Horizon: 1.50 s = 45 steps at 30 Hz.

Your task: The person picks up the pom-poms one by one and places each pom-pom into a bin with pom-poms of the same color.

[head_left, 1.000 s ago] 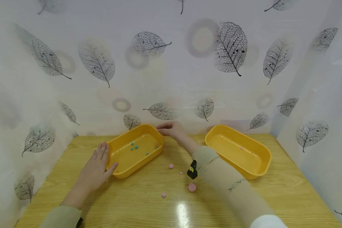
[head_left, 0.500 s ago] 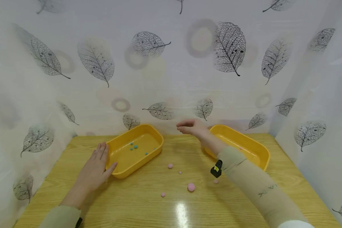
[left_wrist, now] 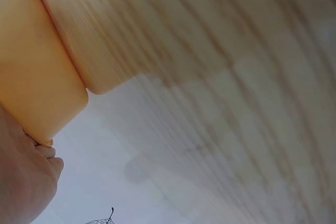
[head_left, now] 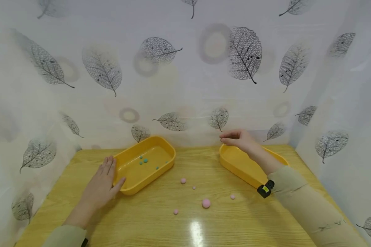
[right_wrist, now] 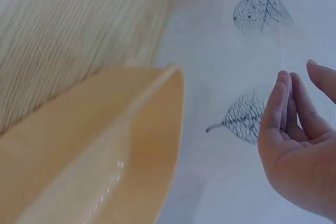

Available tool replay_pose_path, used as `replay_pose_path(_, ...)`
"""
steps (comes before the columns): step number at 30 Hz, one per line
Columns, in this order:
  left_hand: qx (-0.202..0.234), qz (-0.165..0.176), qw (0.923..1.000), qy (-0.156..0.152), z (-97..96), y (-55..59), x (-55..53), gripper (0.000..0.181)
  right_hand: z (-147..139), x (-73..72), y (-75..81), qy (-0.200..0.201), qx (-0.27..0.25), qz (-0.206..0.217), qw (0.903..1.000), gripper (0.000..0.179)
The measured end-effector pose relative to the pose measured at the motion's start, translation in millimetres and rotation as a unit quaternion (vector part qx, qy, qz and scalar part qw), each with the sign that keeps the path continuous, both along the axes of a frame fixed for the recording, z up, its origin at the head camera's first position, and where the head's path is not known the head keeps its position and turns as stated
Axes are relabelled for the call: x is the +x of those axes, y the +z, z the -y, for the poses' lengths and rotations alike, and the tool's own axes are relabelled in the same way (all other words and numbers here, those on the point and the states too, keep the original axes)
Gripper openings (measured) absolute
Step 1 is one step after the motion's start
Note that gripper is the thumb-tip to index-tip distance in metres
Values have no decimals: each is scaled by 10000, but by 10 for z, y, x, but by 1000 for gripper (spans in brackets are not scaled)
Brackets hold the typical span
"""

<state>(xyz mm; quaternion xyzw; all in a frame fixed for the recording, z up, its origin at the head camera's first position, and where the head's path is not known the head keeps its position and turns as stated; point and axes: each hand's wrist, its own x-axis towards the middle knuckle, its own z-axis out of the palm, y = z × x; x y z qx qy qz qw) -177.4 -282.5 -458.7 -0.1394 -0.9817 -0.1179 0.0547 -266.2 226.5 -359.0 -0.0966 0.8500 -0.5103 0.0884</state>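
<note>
My left hand (head_left: 100,181) lies against the near-left end of the left yellow tray (head_left: 148,182), its fingers straight along the rim and the thumb at the front corner. In the left wrist view, the fingertips touch the tray's rim (left_wrist: 47,142). Several small teal balls (head_left: 145,160) lie inside that tray. My right hand (head_left: 243,141) hovers over the far-left end of the right yellow tray (head_left: 239,171). In the right wrist view, its fingers are gently bent, with the thumb apart and nothing between them. My right hand and forearm cover part of this tray's inside.
Several pink balls of different sizes, the largest (head_left: 206,203) near the front, lie on the wooden table (head_left: 136,219) between and before the trays. A white curtain (head_left: 185,85) with a leaf print hangs behind the table and at both sides.
My right hand has left the far-right end of the left tray and moved right to above the right tray. My left hand stays on the left tray. The view has shifted slightly.
</note>
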Motion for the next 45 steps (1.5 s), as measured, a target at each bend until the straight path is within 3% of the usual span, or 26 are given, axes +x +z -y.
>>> replay_pose_path(5,31,34,10000,17,12,-3,7,86,-264,152,83,-185,766,-527,9955,33)
replay_pose_path(12,3,74,10000,50,18,-8,23,87,-567,427,117,-283,1967,-1492,9686,27)
replay_pose_path(16,6,101,9999,59,23,-14,35,87,-713,564,32,-330,2726,-1893,9428,35)
replay_pose_path(22,29,60,10000,40,16,-14,47,86,-913,710,-191,-606,3767,-2471,8907,57)
replay_pose_path(25,55,63,10000,32,7,-15,49,86,-1032,767,-323,-704,4067,-2663,8710,68)
replay_pose_path(27,58,51,10000,24,2,-15,48,86,-1106,803,-403,-722,4196,-2702,8635,76)
replay_pose_path(30,58,32,10000,20,-1,-14,42,86,-1207,854,-502,-685,4302,-2622,8611,90)
replay_pose_path(37,-20,-30,10000,-3,8,-18,6,86,-1346,929,-698,-511,4214,-1869,8859,109)
replay_pose_path(45,-94,-22,10000,9,6,-10,0,86,-1387,914,-861,-427,4062,-1470,9008,109)
